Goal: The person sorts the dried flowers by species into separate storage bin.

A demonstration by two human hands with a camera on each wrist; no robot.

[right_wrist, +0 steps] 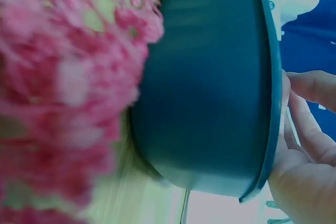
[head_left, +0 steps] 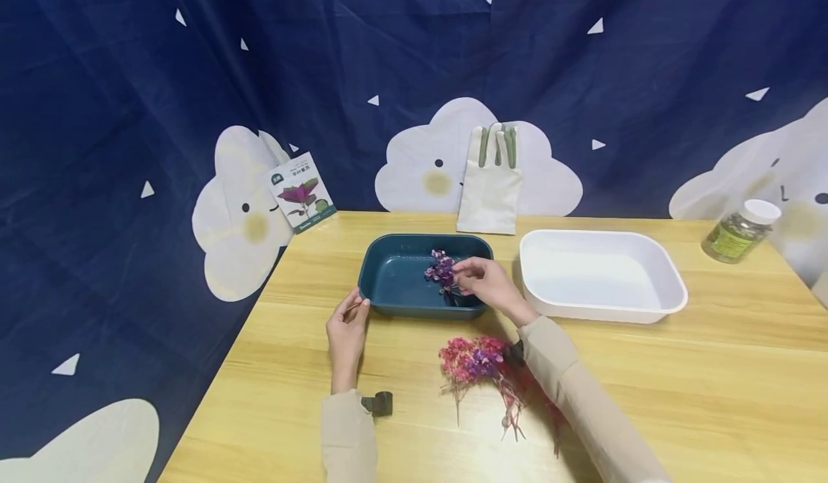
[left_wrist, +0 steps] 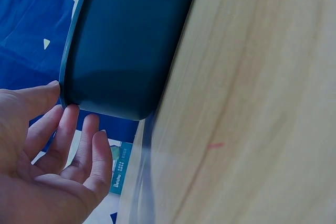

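My left hand (head_left: 347, 330) is at the near left corner of a dark teal plastic basin (head_left: 423, 312). In the left wrist view, its thumb and index finger pinch the basin's rim while the other fingers curve loosely below. Over the basin's right side, my right hand (head_left: 486, 282) pinches a small sprig of purple dried flowers (head_left: 441, 270); its stem ends hang inside the basin. The right wrist view has the fingertips partly hidden behind the rim. Pink and purple dried flowers (head_left: 462, 357) lie on the table below the right forearm, which covers some of their stems.
To the right stands a white basin (head_left: 604, 310). A jar with a white lid (head_left: 740, 231) sits tilted at the far right. White and green gloves (head_left: 489, 195) and a seed packet (head_left: 302, 193) lean against the blue curtain (head_left: 310, 52) behind the wooden table (head_left: 272, 382).
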